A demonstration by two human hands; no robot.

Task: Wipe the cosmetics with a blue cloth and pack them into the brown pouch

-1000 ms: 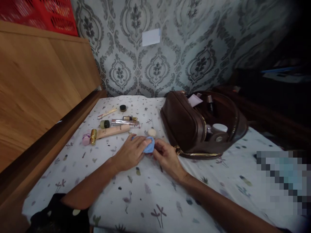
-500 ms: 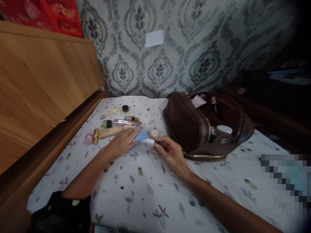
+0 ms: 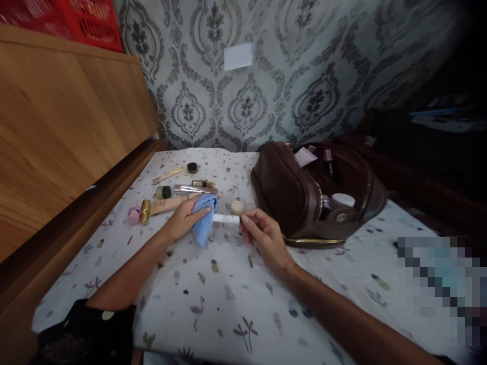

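My left hand (image 3: 181,222) grips a small blue cloth (image 3: 204,226), folded around the left part of a slim white tube (image 3: 227,219) with small print. The tube lies level above the bed sheet. My right hand (image 3: 268,237) pinches its right end between thumb and fingers; that tip is hidden. Just behind the tube sits a round cream-coloured item (image 3: 237,207). Beyond my left hand lie a beige squeeze tube (image 3: 167,204) with a gold cap (image 3: 145,211), a silvery tube (image 3: 192,189) and a small green jar (image 3: 163,192) with a dark lid.
An open brown leather bag (image 3: 283,190) with cosmetics inside stands to the right. A pink-purple bottle (image 3: 134,215), a black-lidded pot (image 3: 192,167) and a thin tube (image 3: 167,175) lie at the left. Wooden panelling (image 3: 76,111) borders the left; a patterned wall (image 3: 243,106) is behind.
The cloth now hangs lower around the tube and shows more, with my left hand turned thumb-up. More of the white tube is exposed. The view has shifted slightly.
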